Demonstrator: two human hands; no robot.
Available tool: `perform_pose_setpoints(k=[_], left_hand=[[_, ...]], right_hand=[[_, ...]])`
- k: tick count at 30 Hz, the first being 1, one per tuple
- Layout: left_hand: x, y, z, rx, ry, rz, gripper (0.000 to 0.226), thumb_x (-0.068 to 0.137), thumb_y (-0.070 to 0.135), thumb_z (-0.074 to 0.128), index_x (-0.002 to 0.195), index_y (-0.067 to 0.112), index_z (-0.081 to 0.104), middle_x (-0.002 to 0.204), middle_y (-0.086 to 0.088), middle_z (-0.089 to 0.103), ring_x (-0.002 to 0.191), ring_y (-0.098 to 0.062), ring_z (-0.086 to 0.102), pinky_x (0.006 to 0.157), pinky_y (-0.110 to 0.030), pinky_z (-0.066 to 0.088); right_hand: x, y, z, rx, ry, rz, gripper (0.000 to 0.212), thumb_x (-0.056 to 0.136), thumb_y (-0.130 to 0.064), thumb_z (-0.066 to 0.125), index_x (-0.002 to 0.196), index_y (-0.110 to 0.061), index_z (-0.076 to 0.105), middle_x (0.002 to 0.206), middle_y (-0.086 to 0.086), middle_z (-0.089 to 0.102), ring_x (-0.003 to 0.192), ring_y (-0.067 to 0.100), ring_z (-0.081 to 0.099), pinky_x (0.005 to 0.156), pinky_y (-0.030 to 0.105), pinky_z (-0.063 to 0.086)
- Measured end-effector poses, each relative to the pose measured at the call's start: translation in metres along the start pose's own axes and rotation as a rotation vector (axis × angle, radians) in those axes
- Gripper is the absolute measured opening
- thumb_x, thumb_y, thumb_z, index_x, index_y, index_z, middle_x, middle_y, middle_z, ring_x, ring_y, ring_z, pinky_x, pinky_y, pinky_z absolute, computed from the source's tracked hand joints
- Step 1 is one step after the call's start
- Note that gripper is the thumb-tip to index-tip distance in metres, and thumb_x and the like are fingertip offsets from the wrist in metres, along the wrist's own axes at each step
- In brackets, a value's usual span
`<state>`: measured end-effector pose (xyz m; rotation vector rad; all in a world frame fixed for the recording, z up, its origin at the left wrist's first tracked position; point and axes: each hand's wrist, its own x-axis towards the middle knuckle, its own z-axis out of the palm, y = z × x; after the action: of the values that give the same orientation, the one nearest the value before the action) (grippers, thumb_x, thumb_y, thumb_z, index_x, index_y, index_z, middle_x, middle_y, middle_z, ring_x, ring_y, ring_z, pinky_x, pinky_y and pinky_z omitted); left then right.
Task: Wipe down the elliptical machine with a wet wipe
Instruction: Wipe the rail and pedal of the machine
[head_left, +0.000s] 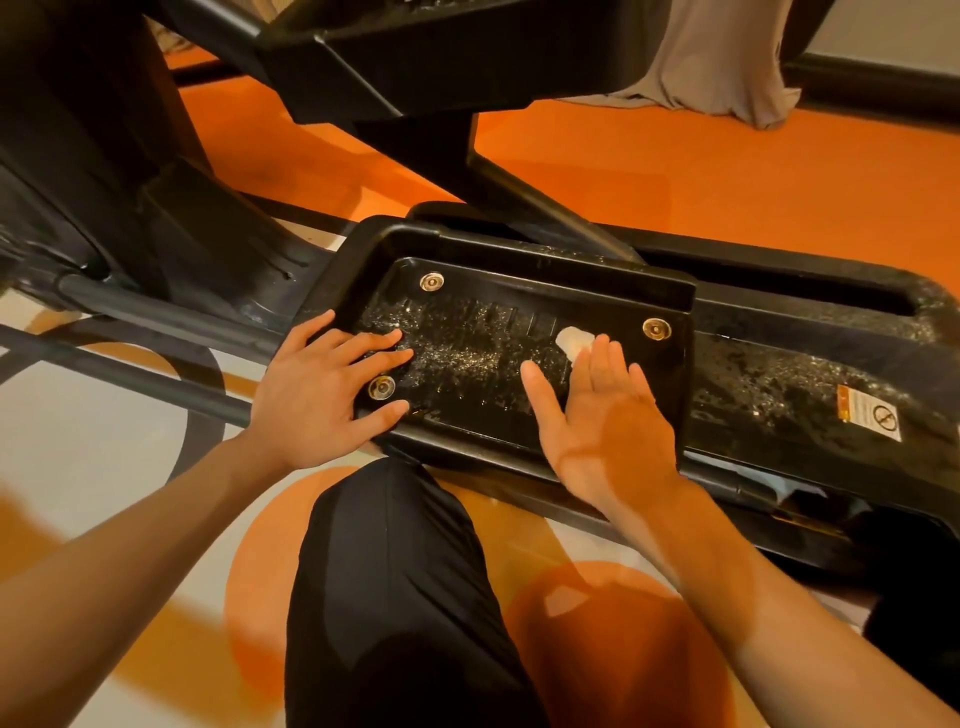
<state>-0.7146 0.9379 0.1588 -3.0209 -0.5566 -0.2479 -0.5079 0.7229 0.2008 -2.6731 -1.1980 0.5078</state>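
Both your hands lie straight-fingered on the pedal: left hand at nine o'clock, right hand touching the wipe at three.

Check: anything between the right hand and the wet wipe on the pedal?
Nothing visible. The wet wipe lies on the foot pedal, right at the fingertips of the right hand, which partly hide it. The left hand rests on the pedal's left edge, well clear.
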Motion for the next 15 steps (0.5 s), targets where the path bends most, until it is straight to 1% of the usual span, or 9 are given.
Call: perform_pose_setpoints(k=[2,4,5,7,9,11,12,13,15], left_hand=[[-0.001,0.001,0.000,-0.004,-0.001,0.000,0.073,0.102,0.072,0.023,0.140,0.026,0.065,0.144,0.003,0.063,0.118,-0.023,0.066,0.122,-0.050,0.027],[0.000,0.001,0.000,0.001,0.011,0.002,0.073,0.102,0.071,0.023,0.139,0.026,0.066,0.143,0.002,0.064,0.117,-0.024,0.067,0.121,-0.051,0.028],[0.000,0.002,0.000,0.002,0.014,0.004,0.073,0.102,0.071,0.023,0.139,0.025,0.066,0.143,0.002,0.064,0.116,-0.024,0.067,0.121,-0.051,0.028],[0.000,0.002,0.000,0.003,0.014,0.007,0.073,0.102,0.071,0.023,0.138,0.025,0.067,0.142,0.001,0.065,0.115,-0.024,0.068,0.120,-0.051,0.029],[0.000,0.001,0.000,0.005,0.002,-0.001,0.074,0.102,0.072,0.022,0.139,0.026,0.067,0.143,0.002,0.064,0.116,-0.023,0.067,0.121,-0.050,0.028],[0.000,0.000,0.000,0.008,-0.023,-0.009,0.075,0.101,0.073,0.021,0.139,0.027,0.066,0.144,0.004,0.063,0.118,-0.022,0.066,0.122,-0.049,0.026],[0.000,0.000,0.000,0.009,-0.026,-0.010,0.075,0.101,0.073,0.021,0.139,0.027,0.066,0.144,0.004,0.063,0.118,-0.022,0.066,0.122,-0.049,0.026],[0.000,0.000,-0.001,0.010,-0.023,-0.010,0.075,0.101,0.073,0.021,0.139,0.027,0.066,0.144,0.004,0.063,0.118,-0.022,0.066,0.122,-0.049,0.026],[-0.001,0.000,-0.001,0.007,-0.015,-0.009,0.075,0.101,0.073,0.021,0.139,0.027,0.067,0.144,0.004,0.063,0.117,-0.022,0.066,0.122,-0.049,0.027]], right_hand=[[-0.021,-0.006,-0.005,0.006,-0.034,-0.012,0.114,0.085,-0.080,-0.014,0.157,-0.005,0.032,0.165,0.011,0.027,0.152,0.027,0.026,0.123,0.043,0.029],[-0.053,-0.013,-0.007,-0.047,-0.121,-0.050,0.109,0.084,-0.078,-0.017,0.162,-0.010,0.019,0.169,0.005,0.014,0.156,0.023,0.014,0.128,0.039,0.017],[-0.062,-0.015,-0.009,-0.073,-0.175,-0.061,0.113,0.079,-0.077,-0.024,0.163,-0.013,0.017,0.170,0.003,0.012,0.156,0.021,0.011,0.129,0.037,0.011],[-0.061,-0.011,-0.010,-0.050,-0.231,-0.060,0.121,0.072,-0.077,-0.030,0.162,-0.016,0.023,0.170,0.002,0.013,0.157,0.018,0.011,0.129,0.036,0.004],[-0.045,-0.005,-0.008,0.038,-0.203,-0.087,0.117,0.079,-0.082,-0.024,0.161,-0.013,0.024,0.170,0.005,0.016,0.156,0.022,0.013,0.129,0.041,0.007],[-0.020,-0.002,-0.007,0.090,-0.114,-0.033,0.103,0.089,-0.081,-0.003,0.161,-0.011,0.021,0.168,0.007,0.020,0.154,0.025,0.019,0.126,0.044,0.019],[-0.005,0.000,-0.009,0.089,-0.092,0.004,0.100,0.091,-0.079,0.003,0.162,-0.009,0.019,0.168,0.008,0.020,0.154,0.026,0.019,0.126,0.044,0.020],[0.010,0.001,-0.011,0.078,-0.108,0.018,0.105,0.088,-0.080,0.000,0.162,-0.008,0.016,0.169,0.010,0.016,0.155,0.028,0.015,0.127,0.045,0.016],[0.031,0.001,-0.015,0.011,-0.153,-0.001,0.130,0.067,-0.087,-0.027,0.163,-0.007,0.011,0.170,0.017,0.008,0.157,0.032,0.006,0.128,0.049,0.008]])
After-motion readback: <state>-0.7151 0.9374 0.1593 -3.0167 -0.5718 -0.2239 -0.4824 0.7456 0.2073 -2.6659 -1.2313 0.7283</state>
